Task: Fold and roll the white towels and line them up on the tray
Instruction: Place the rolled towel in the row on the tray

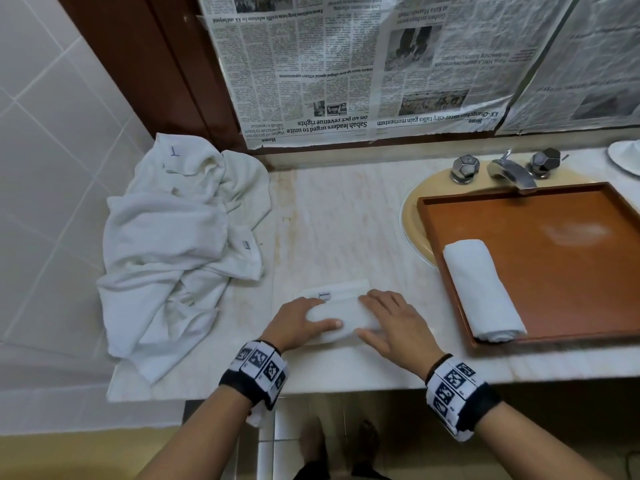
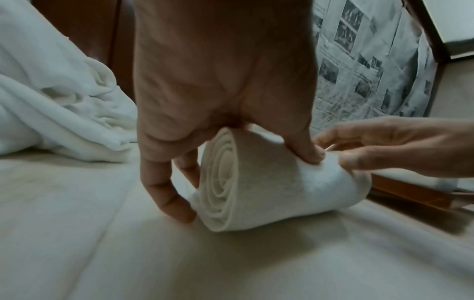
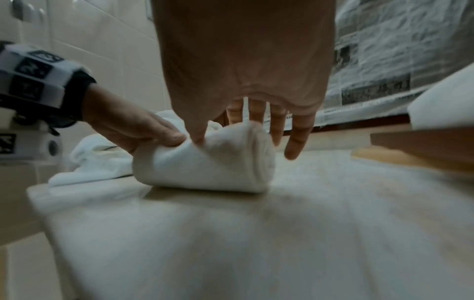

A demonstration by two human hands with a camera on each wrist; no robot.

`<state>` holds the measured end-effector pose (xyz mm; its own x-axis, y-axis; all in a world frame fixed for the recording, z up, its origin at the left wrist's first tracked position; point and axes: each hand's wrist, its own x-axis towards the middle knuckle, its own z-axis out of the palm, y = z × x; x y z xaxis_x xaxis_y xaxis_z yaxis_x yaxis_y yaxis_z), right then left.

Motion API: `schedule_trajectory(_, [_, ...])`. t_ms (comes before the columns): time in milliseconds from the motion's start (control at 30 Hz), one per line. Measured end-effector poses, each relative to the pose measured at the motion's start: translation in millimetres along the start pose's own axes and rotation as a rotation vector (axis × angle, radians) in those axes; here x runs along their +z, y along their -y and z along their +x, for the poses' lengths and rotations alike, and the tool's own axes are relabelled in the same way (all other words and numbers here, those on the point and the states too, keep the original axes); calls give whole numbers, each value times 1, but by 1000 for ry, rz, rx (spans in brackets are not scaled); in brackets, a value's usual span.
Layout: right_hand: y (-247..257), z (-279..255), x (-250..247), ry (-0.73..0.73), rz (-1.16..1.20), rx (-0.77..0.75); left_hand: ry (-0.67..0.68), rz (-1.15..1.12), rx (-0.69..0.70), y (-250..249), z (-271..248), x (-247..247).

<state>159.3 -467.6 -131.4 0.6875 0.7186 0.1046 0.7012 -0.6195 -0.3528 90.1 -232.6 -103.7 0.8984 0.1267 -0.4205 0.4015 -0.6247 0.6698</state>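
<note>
The pale marble counter (image 1: 346,209) spans mid-frame. A loose towel heap (image 1: 173,244) lies at left, a half-rolled towel (image 1: 341,317) at lower centre. The wooden tray (image 1: 554,265) sits at right.

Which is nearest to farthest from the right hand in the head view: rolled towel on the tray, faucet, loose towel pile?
From the right hand, by the head view:
1. Rolled white towel, just to its right, at the near-left corner of the brown wooden tray.
2. Loose pile of white towels, far left on the counter.
3. Silver metal faucet, back right, behind the tray.
</note>
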Motion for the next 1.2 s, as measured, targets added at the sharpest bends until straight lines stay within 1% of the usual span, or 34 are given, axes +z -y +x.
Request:
schedule_trajectory(67, [-1, 6, 4, 69, -27, 4, 0, -2, -30, -4, 3, -3])
schedule_trajectory(167, [-6, 26, -2, 215, 104, 95, -51, 135, -60, -2, 5, 0])
schedule_trajectory(200, [-9, 34, -7, 274, 165, 136, -76, 217, -50, -2, 3, 2])
schedule_trajectory(267, [-13, 52, -18, 397, 279, 209, -127, 402, 29, -5, -3, 7])
schedule_trajectory(333, [-16, 64, -24, 478, 314, 223, -120, 507, 62, -10, -7, 9])
schedule_trajectory(400, [-15, 68, -20, 516, 319, 223, -70, 526, 20, -11, -3, 6])
schedule_trajectory(467, [-11, 69, -19, 540, 338, 261, -2, 539, -17, -12, 5, -1])
schedule_trajectory(567, [-4, 69, -22, 571, 369, 325, 152, 529, -61, -18, 16, -11])
schedule_trajectory(667, [2, 63, -27, 621, 366, 361, 265, 626, -72, -24, 21, -16])
schedule_trajectory(767, [7, 53, -25, 699, 307, 360, 314, 707, -57, -27, 23, -17])
schedule_trajectory(867, [11, 43, -24, 720, 304, 385, 360, 743, -38, -29, 22, -15])
schedule_trajectory(1033, [14, 26, -23, 662, 339, 438, 408, 740, 35, -25, 16, -7])
schedule_trajectory(1100, [13, 19, -28, 628, 361, 464, 420, 671, 51, -25, 15, -9])
schedule_trajectory(1200, [12, 8, -41, 560, 407, 490, 461, 497, 69, -30, 15, -17])
